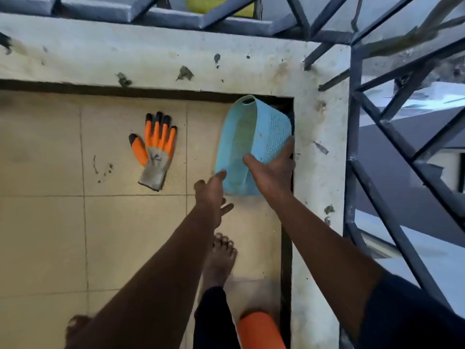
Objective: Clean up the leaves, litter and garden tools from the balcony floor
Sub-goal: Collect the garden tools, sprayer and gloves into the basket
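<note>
Pale blue perforated plastic basket (pixel 273 129) lies tipped on its side in the balcony corner. The right hand (pixel 271 170) grips its wall, with the thumb inside the rim and the fingers spread over the mesh outside. Just left of it, the left hand (pixel 214 190) reaches in with straight fingers and holds nothing. Its fingertip is at the basket's near rim, but I cannot tell whether it touches. What the basket holds cannot be made out.

Well to the left of the left hand, an orange, grey and black work glove (pixel 156 149) lies flat on the beige tiled floor (pixel 113 235). A few dark soil crumbs (pixel 103 170) lie further left. Beyond both hands, dark scraps (pixel 185 73) sit on the stained concrete ledge (pixel 75 54).

The tiles in view carry no leaves, so the clean-up looks well advanced. The glove, the crumbs and perhaps the ledge scraps remain to be gathered.
</note>
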`<state>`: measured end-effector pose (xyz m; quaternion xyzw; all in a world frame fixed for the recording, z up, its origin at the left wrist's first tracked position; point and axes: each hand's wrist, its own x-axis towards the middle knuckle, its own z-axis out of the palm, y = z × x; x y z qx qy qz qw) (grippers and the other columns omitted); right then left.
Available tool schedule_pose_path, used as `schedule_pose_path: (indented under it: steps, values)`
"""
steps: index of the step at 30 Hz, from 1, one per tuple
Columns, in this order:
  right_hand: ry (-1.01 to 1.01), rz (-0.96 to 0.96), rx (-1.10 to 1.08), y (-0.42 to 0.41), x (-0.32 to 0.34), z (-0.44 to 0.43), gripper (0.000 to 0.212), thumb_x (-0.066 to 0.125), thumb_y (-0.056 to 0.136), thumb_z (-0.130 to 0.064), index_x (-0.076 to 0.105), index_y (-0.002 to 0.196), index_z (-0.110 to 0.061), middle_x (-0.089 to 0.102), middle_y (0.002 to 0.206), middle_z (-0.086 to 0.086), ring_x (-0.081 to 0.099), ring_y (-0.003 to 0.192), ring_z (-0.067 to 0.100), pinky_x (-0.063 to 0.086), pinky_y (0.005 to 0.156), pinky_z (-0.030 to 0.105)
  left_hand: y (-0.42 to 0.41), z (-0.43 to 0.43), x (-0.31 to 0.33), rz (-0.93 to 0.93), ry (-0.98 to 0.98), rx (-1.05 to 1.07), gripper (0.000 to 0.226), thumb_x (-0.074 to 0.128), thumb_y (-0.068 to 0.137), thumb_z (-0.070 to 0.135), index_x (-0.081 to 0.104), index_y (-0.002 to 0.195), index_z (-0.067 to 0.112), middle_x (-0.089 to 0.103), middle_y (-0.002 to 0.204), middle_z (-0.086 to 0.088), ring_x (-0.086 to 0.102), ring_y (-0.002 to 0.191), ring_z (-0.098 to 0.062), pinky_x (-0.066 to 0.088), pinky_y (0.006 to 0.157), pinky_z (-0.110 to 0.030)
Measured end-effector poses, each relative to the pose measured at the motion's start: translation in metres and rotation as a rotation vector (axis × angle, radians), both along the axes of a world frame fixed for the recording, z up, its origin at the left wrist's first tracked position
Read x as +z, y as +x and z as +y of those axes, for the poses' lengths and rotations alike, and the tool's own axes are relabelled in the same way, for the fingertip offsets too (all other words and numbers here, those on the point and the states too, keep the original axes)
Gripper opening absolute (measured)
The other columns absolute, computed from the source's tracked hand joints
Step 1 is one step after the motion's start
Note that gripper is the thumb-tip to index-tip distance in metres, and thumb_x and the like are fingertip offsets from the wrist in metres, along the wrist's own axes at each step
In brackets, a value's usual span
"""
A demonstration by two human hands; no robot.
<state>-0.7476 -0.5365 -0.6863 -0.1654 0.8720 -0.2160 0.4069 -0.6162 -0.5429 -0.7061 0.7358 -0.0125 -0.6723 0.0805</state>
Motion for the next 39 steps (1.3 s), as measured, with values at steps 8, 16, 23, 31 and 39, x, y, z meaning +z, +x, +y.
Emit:
schedule_pose_path:
  steps: [8,16,23,31,39]
  values:
    - [-0.124,-0.405,-0.138,-0.046,0.002,0.003,0.074,0.057,0.073,-0.021,0.055,0.144,-0.041,0.068,0.131,-0.007,0.063,0.121,0.022,0.055,0.102,0.047,0.024,-0.02,-0.004,0.015,-0.229,-0.228,0.057,0.045,0.085,-0.016,0.06,0.126,0.02,0.065,0.124,-0.014,0.067,0.105,-0.041,0.063,0.061,-0.041]
    - [0.144,-0.224,0.159,-0.05,-0.025,-0.004,0.061,0.059,0.093,-0.028,0.041,0.151,-0.031,0.06,0.123,-0.007,0.062,0.115,0.023,0.055,0.098,0.042,-0.008,-0.003,-0.019,-0.019,-0.203,-0.181,0.058,0.057,0.081,-0.003,0.054,0.134,0.021,0.06,0.13,-0.016,0.064,0.107,-0.037,0.063,0.067,-0.044]
    - [0.075,0.119,0.297,-0.022,0.008,0.026,0.08,0.062,0.093,-0.027,0.019,0.161,-0.023,0.034,0.157,0.012,0.04,0.141,0.031,0.042,0.112,0.046,0.022,-0.002,0.004,-0.12,-0.345,-0.652,0.062,0.07,0.094,0.024,0.044,0.15,0.019,0.061,0.14,-0.01,0.062,0.121,-0.032,0.052,0.105,-0.048]
    - [-0.194,0.277,0.551,0.055,0.159,0.034,0.052,0.059,0.09,-0.022,0.052,0.142,-0.02,0.049,0.141,0.005,0.043,0.134,0.024,0.045,0.11,0.049,0.132,-0.032,0.192,-0.539,-1.141,-0.812,0.03,0.063,0.096,0.014,0.067,0.125,0.015,0.065,0.136,-0.001,0.06,0.126,-0.023,0.044,0.103,-0.032]
    - [-0.589,0.405,0.731,0.192,0.441,-0.007,0.051,0.056,0.093,-0.025,0.052,0.144,-0.021,0.046,0.148,-0.001,0.039,0.141,0.019,0.035,0.115,0.038,0.283,-0.067,0.491,-0.787,-1.52,-1.043,0.046,0.052,0.097,0.037,0.057,0.139,0.018,0.049,0.155,-0.005,0.037,0.151,-0.026,0.038,0.115,-0.053]
